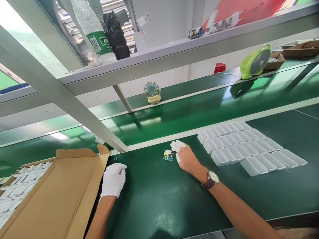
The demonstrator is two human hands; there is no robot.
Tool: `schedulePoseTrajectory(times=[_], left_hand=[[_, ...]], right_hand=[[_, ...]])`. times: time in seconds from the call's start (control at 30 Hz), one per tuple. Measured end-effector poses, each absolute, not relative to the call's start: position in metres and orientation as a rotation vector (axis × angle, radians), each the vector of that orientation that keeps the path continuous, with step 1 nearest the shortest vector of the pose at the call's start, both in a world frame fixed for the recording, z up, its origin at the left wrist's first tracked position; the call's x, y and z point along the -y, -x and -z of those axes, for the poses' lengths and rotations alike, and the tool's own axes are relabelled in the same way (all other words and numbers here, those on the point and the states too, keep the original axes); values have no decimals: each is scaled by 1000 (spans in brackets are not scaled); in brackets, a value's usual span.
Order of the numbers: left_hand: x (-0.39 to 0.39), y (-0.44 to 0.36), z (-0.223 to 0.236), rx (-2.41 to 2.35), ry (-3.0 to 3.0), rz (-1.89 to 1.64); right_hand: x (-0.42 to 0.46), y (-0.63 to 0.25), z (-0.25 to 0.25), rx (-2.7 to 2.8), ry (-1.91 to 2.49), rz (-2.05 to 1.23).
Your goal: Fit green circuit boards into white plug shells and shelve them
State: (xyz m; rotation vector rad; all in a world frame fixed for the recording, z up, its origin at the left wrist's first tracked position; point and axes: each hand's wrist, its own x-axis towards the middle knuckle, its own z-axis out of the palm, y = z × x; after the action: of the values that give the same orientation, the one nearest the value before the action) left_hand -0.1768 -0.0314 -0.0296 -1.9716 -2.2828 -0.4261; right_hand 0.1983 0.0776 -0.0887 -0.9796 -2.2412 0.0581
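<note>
On my feed I see the right hand, fingers extended open, just beside the circuit board on the bench; the left hand's fingers curl, contents unclear.

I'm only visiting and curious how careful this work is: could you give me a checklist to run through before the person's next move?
1. Circuit board lying on the green worktop, component side up: ok.
2. Right hand near the board, with nothing seen in its grasp: ok.
3. Left hand empty: cannot tell; it is curled, so its palm is hidden.
4. Hands covered: left glove on, ok; right hand has white covers on some fingers, but whether on all, cannot tell.
5. White plastic pieces set out in rows, apart from the right hand: ok.
6. Cardboard box open, contents showing: ok.
</note>
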Motion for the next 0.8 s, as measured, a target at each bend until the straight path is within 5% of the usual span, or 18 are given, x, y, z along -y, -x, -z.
schedulePoseTrajectory(times=[0.3,0.5,0.8], left_hand=[[-25,16,49,2172,2613,629],[-60,13,59,2067,2701,643],[-76,-46,-21,1708,2920,652]], right_hand=[[-71,-198,84,2281,989,-169],[-78,-204,78,2299,977,-307],[-79,-195,74,2243,1030,-286]])
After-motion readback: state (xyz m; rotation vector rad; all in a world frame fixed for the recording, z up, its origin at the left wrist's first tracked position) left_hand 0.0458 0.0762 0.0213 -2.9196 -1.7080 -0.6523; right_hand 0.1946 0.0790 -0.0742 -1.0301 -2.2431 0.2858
